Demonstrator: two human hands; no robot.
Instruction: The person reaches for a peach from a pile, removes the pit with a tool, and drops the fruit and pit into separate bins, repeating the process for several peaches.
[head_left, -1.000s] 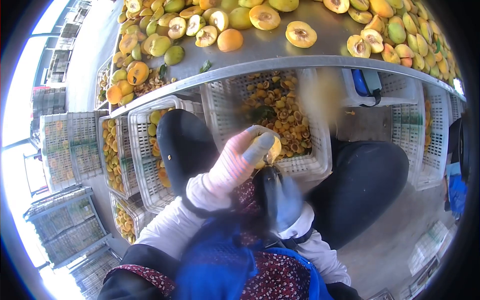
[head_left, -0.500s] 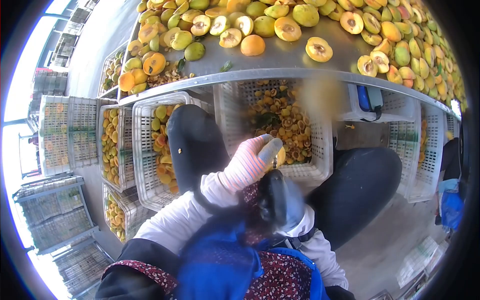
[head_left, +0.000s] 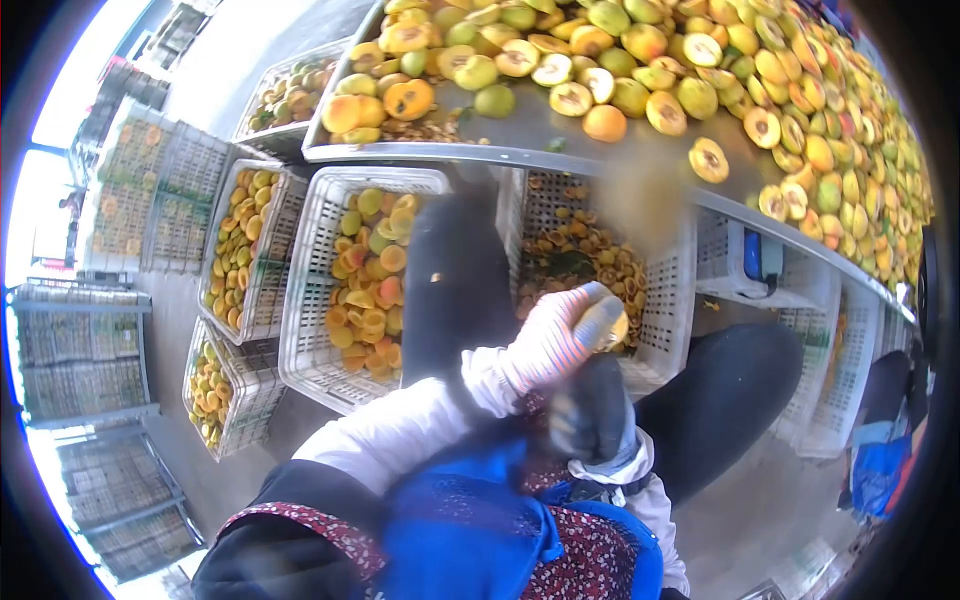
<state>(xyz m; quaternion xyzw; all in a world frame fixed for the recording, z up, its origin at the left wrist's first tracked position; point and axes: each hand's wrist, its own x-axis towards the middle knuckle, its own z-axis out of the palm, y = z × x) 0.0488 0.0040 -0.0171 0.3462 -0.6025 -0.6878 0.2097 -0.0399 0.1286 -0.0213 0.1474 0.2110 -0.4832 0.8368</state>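
Note:
In a striped, grey-tipped glove, my left hand (head_left: 562, 335) is closed around a yellow peach (head_left: 617, 332), mostly covered by the fingers. Just below it, my right hand (head_left: 592, 415) in a dark glove is curled into a fist close to the fruit; whatever it grips is hidden and blurred. Both hands are between my knees, over the near side of a white crate (head_left: 676, 300) containing cut, hollowed-looking peach pieces. Ahead, halved and whole peaches (head_left: 700, 97) are heaped on a metal table (head_left: 535, 122).
Left of my knee stands a white crate (head_left: 300, 300) of peach halves, with another full crate (head_left: 272, 275) beyond it. Crate stacks (head_left: 80, 350) stand farther left. The table's metal edge (head_left: 440, 153) crosses ahead of my knees. At far right is part of another person (head_left: 880, 465).
The view has swung left and tilted, so the table and crates appear farther right. My left hand still holds the peach, and my right fist remains close below it.

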